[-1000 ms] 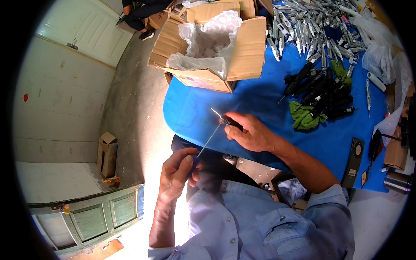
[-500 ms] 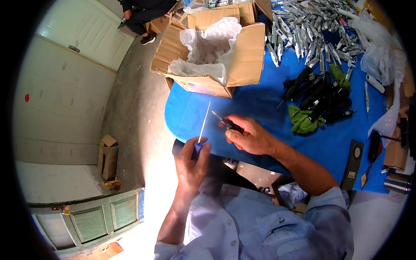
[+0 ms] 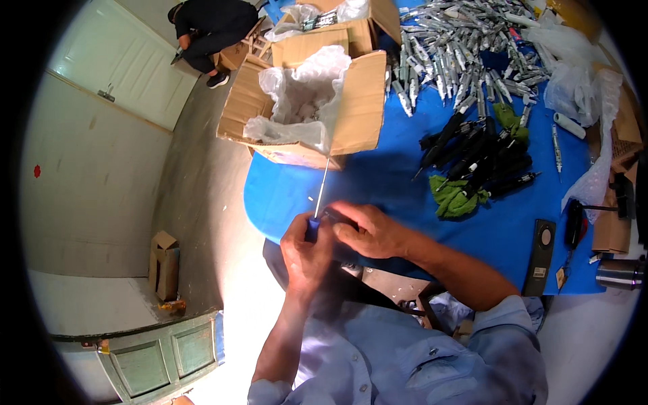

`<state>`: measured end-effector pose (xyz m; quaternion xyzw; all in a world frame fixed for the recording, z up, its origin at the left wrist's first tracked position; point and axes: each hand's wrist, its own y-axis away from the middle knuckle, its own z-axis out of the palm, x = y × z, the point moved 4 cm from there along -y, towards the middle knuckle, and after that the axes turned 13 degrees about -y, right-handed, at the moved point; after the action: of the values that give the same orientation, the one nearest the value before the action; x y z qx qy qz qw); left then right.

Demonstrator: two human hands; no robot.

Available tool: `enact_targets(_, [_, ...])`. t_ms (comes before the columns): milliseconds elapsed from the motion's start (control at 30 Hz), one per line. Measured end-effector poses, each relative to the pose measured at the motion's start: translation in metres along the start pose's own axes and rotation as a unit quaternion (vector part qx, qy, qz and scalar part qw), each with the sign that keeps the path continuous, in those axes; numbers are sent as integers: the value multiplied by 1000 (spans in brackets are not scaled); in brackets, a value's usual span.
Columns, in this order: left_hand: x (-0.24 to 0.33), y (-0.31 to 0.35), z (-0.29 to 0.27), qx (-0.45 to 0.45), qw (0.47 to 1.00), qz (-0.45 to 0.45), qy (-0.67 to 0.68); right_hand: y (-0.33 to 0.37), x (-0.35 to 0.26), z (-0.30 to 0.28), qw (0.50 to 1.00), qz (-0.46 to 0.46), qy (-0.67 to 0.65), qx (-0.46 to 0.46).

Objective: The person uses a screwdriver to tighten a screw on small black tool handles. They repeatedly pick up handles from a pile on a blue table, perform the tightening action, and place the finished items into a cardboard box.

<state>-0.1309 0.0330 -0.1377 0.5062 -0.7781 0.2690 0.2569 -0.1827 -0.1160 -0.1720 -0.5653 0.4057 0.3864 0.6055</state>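
Screwdriver with a blue handle and slim metal shaft [image 3: 318,202] points up and away from the body in the person's left hand [image 3: 307,260], above the near edge of the blue-covered counter [image 3: 398,185]. A second ago its shaft slanted across to the slim black tool in the right hand; half a second ago it stood raised and apart. Now the right hand [image 3: 374,231] has come over until its fingers overlap or nearly touch the left hand beside the handle.

The left fingers are wrapped firmly round the handle. The right fingers are curled and blurred; the slim black tool is hidden, so I cannot say whether they have it in their grip. A small white piece [image 3: 310,198] shows just left of the shaft, unseen half a second ago; whether it lies on the cloth is unclear.

My reading is that work with the shaft has paused and the fingers are doing the handling. The heap of black pen-shaped tools [image 3: 476,152] lies well apart, to the right.
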Motion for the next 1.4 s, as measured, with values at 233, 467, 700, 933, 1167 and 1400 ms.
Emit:
enact_targets(233, [-4, -1, 6, 11, 995, 85, -59, 0, -3, -2, 983, 160, -86, -35])
enact_targets(467, [-5, -2, 5, 9, 990, 121, -76, -1, -2, -1, 956, 235, -161, -65])
enact_targets(700, [9, -2, -3, -36, 997, 66, -34, 2, 3, 0, 952, 235, -197, 1])
enact_targets(933, [-4, 39, -54, -124, 978, -111, 127, 0, 14, -7, 901, 273, -336, 17])
enact_targets(1167, [-27, 60, -81, -112, 991, -64, 28, 0, 17, -11, 893, 264, -365, 10])
enact_targets(1400, [-22, 61, -85, -73, 996, 33, -33, -3, 12, -10, 897, 260, -357, 5])
